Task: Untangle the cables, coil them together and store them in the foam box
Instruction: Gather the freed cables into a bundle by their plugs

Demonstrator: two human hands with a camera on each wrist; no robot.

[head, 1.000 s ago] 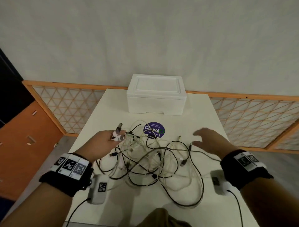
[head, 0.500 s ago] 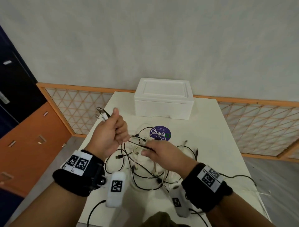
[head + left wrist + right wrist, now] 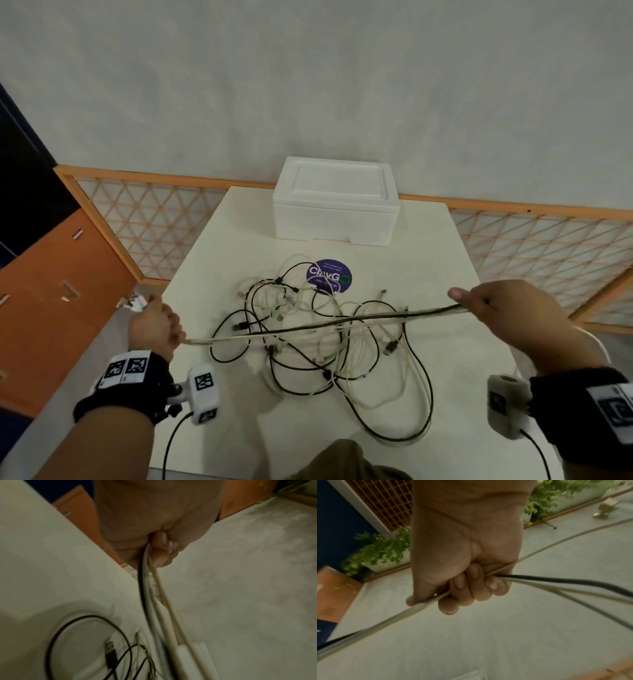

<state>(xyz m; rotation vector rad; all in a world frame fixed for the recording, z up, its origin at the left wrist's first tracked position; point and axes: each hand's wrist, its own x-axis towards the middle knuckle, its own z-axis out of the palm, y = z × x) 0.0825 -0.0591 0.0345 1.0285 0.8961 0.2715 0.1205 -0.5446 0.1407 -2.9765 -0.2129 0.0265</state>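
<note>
table (image 3: 455, 260) fills frame centre, bare margin at right edge | box (image 3: 335, 202), lid on, top centre behind sticker (image 3: 329, 276) | tangle (image 3: 322, 346) mid-frame | left hand (image 3: 156, 327) and right hand (image 3: 507, 310) fisted tight round cables (image 3: 325, 325), stretched above tangle

A round purple sticker (image 3: 329, 276) lies on the white table (image 3: 455, 260); an orange-framed lattice screen (image 3: 154, 222) stands behind.
</note>
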